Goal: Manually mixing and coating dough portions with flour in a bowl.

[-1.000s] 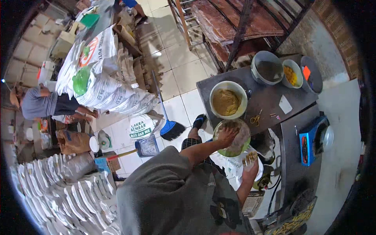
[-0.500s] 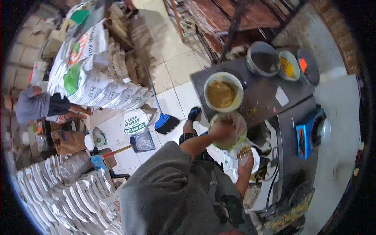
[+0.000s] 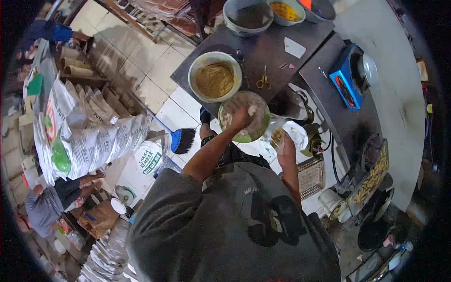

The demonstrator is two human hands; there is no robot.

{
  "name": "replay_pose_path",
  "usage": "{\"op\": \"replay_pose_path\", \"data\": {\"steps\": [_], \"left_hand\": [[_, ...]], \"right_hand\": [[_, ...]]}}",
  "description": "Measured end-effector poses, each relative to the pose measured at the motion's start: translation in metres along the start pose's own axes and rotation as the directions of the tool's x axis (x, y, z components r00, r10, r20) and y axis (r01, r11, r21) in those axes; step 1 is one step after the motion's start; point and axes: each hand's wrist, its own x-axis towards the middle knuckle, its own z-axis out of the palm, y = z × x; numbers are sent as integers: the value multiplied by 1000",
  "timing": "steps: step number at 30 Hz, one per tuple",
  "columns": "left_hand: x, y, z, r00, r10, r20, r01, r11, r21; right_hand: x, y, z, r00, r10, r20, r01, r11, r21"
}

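Observation:
My left hand (image 3: 241, 118) reaches over a green-rimmed bowl (image 3: 256, 133) with pale powder inside. Its fingers are drawn together, and something whitish shows at the fingertips, either a small lump or powder. My right hand (image 3: 285, 149), to the right of the bowl, is closed around a small clear plastic piece holding yellowish-brown bits (image 3: 277, 135); their kind is too small to tell. Just beyond the green bowl, at the table corner, stands a pale bucket (image 3: 192, 77) with a thick tan-brown paste (image 3: 214, 79) in it.
The dark table (image 3: 263, 51) bears yellow-handled scissors (image 3: 264, 81), a white scraper (image 3: 294, 47), a grey bowl (image 3: 249, 30) and a bowl of yellow food (image 3: 284, 11). A blue scale (image 3: 345, 84) stands right. Sacks (image 3: 103, 141), a broom (image 3: 182, 141) and another person (image 3: 47, 207) are left.
The view has swung, so the table sits further left and higher. My left hand, blurred low in the bowl before, now shows clearly above it. The right hand keeps its hold.

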Motion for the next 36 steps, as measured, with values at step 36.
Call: {"op": "replay_pose_path", "data": {"steps": [36], "left_hand": [[72,-54,-243,972,108,208,62,737,-673]], "right_hand": [[47,-15,67,996,-43,77,34,994,108]]}}
